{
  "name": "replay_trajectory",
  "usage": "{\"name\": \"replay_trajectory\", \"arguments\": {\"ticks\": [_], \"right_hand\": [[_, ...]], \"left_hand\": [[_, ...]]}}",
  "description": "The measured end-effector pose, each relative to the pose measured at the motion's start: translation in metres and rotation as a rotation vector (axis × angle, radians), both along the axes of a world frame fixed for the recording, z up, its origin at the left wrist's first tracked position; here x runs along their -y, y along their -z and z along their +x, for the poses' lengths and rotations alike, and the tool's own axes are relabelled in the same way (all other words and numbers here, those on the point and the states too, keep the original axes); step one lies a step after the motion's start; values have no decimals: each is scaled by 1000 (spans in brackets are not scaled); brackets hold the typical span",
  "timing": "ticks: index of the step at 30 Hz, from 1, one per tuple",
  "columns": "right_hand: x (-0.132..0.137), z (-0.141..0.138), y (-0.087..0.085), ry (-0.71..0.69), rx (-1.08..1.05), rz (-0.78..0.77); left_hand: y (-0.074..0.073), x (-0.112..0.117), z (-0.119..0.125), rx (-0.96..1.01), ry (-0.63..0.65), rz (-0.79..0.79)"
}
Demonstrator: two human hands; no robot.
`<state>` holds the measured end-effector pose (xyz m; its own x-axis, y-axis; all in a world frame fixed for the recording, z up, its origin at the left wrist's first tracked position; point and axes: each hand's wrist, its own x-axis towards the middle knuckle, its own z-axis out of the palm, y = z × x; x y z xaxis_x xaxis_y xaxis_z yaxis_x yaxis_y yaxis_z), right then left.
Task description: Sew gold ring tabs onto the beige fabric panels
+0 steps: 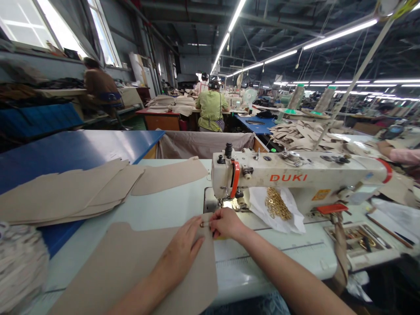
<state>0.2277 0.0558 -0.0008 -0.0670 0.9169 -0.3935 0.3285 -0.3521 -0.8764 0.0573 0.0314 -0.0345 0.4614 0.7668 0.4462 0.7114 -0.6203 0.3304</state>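
Observation:
A large beige fabric piece [131, 253] lies on the sewing table in front of me, its narrow corner close to the sewing machine [256, 175]. My left hand [179, 249] rests flat on this piece, fingers stretched out and thumb apart. Beside its fingertips is a small gold-coloured ring [201, 225] with a narrow beige tab [206, 223] running from it. My right hand [226, 223] is closed in a pinch on the tab at the fabric's edge, just in front of the needle area. Its fingertips partly hide what they grip.
Gold-coloured rings [277, 204] lie heaped on white paper under the machine arm. Cut beige pieces [72, 188] are stacked at left, another piece [170, 175] behind. A tray [364, 240] of small tools sits at right. Co-workers [211, 107] sit farther back.

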Motion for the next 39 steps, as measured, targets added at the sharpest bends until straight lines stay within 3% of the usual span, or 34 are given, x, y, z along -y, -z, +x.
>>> {"name": "replay_trajectory", "arguments": {"ticks": [9,21,30,35,39], "right_hand": [[-9,3,-5,-85,39,-105],[-7,3,-11,-150,225,3],[27,20,-13,-198,540,465],[54,32,-3,-422,676,767],[61,43,-2,-617,853,1033]], "left_hand": [[-26,-19,20,-30,203,199],[-19,-26,22,48,221,205],[-22,-25,22,80,238,166],[-20,-26,22,94,231,155],[-20,-26,22,83,236,166]]}}
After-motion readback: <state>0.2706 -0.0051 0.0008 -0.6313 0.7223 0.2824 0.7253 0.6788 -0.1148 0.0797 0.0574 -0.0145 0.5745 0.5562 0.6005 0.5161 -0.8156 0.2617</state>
